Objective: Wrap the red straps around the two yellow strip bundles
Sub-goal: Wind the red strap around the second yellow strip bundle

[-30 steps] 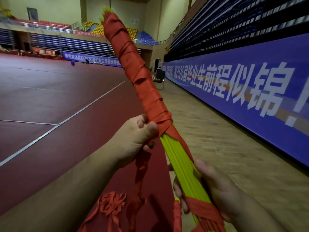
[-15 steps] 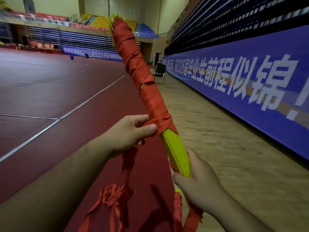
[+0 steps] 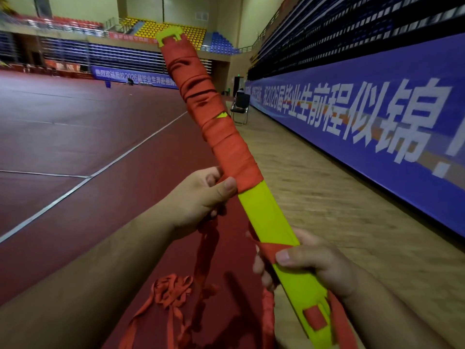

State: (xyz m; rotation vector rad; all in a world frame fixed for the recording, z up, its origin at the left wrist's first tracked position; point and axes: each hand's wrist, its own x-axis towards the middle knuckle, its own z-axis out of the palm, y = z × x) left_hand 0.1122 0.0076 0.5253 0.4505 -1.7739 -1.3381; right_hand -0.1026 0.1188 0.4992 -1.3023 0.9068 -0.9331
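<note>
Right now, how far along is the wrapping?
Done: red strap covers the yellow bundle halfway down, bar one gap. In hand: left hand pinches the strap at the wrap's lower edge; right hand grips the bundle below. Left: the bare yellow lower half; loose strap trails to the floor. No second bundle in view.

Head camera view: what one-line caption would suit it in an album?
Left hand pinches the red strap against a half-wrapped yellow strip bundle; right hand grips its lower part.
</note>
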